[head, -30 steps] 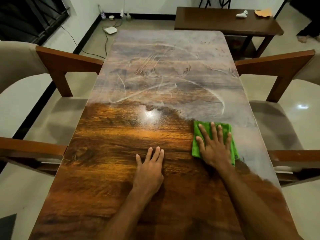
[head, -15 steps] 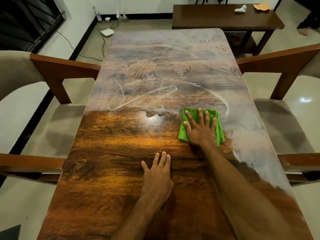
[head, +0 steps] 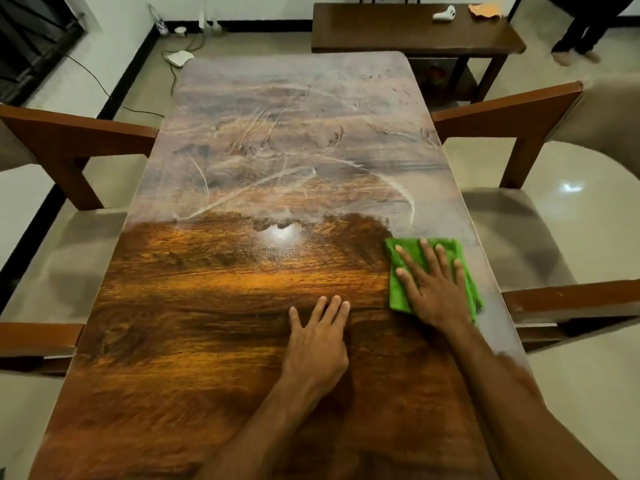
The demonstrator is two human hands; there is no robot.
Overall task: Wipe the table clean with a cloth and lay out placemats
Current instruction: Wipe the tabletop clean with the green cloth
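A long wooden table (head: 207, 323) runs away from me. Its near half shines dark brown, while its far half (head: 298, 109) is dulled by a pale, streaked dusty film. A folded green cloth (head: 398, 289) lies flat near the right edge, at the border of the dusty zone. My right hand (head: 433, 289) presses down on the cloth with fingers spread. My left hand (head: 317, 341) rests flat on the bare wood, just left of the cloth, holding nothing. No placemats are in view.
Wooden chairs with pale seats stand on both sides: left (head: 69, 147) and right (head: 512, 119). A dark side table (head: 398, 32) behind the far end carries a white object (head: 444, 13) and an orange cloth (head: 485, 10). Cables and a white device (head: 178, 58) lie on the floor. A person's legs (head: 581, 29) stand far right.
My right hand slid the green cloth left and away, then back right toward the table's edge. My left hand stayed flat on the wood.
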